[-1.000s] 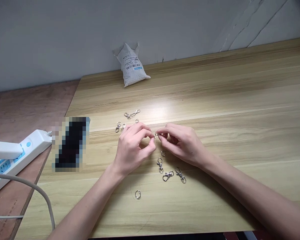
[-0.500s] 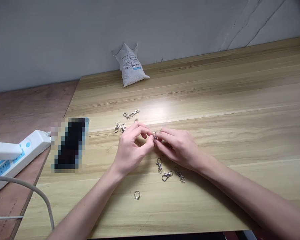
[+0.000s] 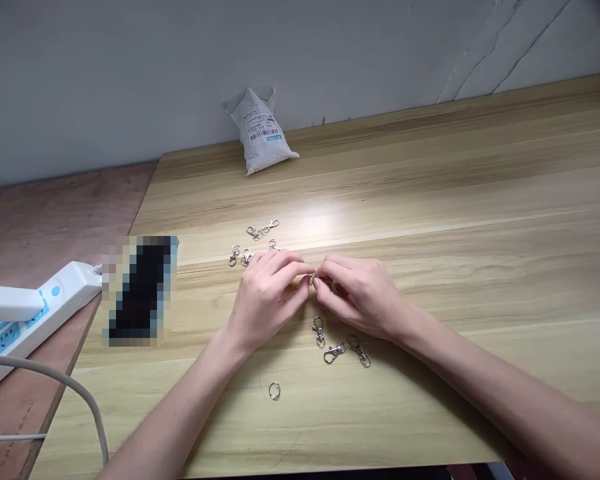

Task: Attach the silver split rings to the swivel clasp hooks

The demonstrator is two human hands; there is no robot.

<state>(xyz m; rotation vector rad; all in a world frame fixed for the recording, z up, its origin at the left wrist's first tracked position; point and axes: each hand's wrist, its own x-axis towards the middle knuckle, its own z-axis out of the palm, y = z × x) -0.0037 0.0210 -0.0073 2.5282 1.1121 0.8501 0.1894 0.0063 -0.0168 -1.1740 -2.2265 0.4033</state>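
My left hand point(image 3: 267, 293) and my right hand point(image 3: 360, 290) meet over the table, thumb and fingertips of each pinched on a small silver swivel clasp point(image 3: 313, 279). Most of that clasp is hidden by the fingers. Below my right hand lie three loose clasps: one upright in view point(image 3: 319, 331), one slanted point(image 3: 335, 353) and one further right point(image 3: 359, 351). A split ring point(image 3: 275, 391) lies alone nearer the front edge. Beyond my left hand are several more clasps, among them a pair at the back point(image 3: 263, 230) and one at the left point(image 3: 235, 255).
A white printed pouch point(image 3: 265, 133) leans by the wall at the back of the wooden table point(image 3: 455, 220). To the left are a blurred-out dark rectangle point(image 3: 143, 290), a white power strip point(image 3: 73, 287) and a grey cable point(image 3: 87, 393).
My left fingers have straightened and closed in toward my right fingertips, covering more of the held clasp. A clasp behind my left hand shows more now. The loose pieces have stayed put.
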